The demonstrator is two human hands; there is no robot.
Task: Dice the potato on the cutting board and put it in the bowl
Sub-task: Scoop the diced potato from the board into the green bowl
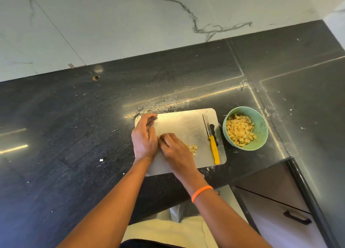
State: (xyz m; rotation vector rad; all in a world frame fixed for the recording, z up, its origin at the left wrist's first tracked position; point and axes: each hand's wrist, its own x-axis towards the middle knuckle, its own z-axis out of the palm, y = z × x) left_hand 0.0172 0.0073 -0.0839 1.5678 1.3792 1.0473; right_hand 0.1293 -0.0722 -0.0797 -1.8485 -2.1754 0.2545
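Observation:
A white cutting board (186, 122) lies on the dark counter. A small pile of diced potato (193, 149) sits near the board's front middle. My left hand (144, 137) stands cupped on the board's left part, its fingers loosely bent, and nothing shows in it. My right hand (174, 150) is knuckles-up just left of the pile, with its curled fingertips against my left hand. Whatever is under it is hidden. A yellow-handled knife (213, 148) lies loose on the board's right side. The green bowl (262, 125), right of the board, holds many potato dice.
The dark counter (74, 126) stretches wide to the left and behind the board, with scattered crumbs. A marble wall (130, 23) stands at the back. The counter's front edge drops away near a drawer with a black handle (296, 218) at the lower right.

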